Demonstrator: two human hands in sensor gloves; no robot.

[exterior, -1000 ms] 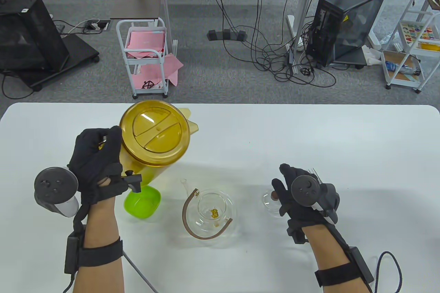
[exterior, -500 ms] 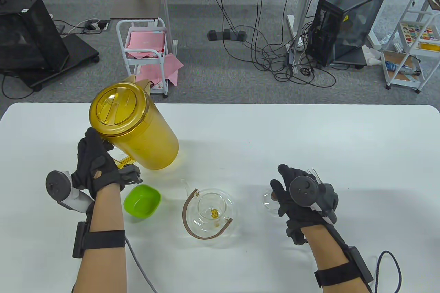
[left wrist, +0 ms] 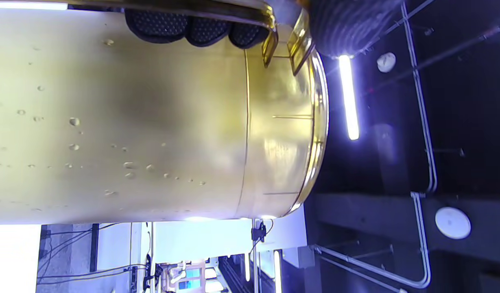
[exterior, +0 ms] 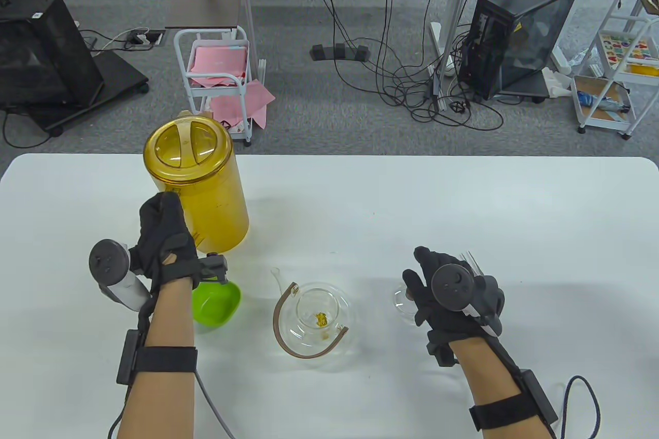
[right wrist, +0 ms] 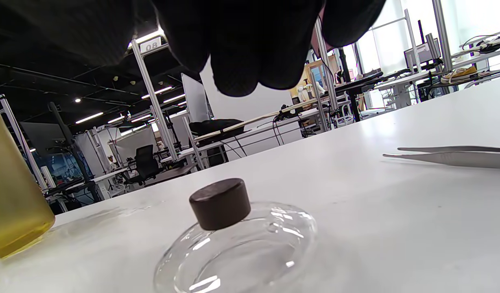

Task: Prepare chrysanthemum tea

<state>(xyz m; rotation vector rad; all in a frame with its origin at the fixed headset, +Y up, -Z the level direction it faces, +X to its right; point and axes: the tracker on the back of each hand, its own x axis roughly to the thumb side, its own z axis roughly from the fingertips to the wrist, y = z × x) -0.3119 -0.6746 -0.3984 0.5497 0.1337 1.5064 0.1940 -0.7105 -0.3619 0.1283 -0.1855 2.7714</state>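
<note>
table view: yellow jug (exterior: pixel 198 184) held upright by left hand (exterior: pixel 165 243) near the desk's left edge, glass teapot (exterior: pixel 316 318) near front edge | left wrist view: fingers (left wrist: pixel 193 28) curled round jug handle | right wrist view: right hand (right wrist: pixel 250 44) relaxed, empty, over glass lid (right wrist: pixel 237 248); tweezers (right wrist: pixel 449 156) beside

The white desk (exterior: pixel 463 202) carries a yellow translucent plastic pitcher (exterior: pixel 206 187), green plastic bowl (exterior: pixel 219 302), clear glass teapot (exterior: pixel 316 320), knobbed glass lid (right wrist: pixel 237 248) and metal tweezers (right wrist: pixel 453 156).
</note>
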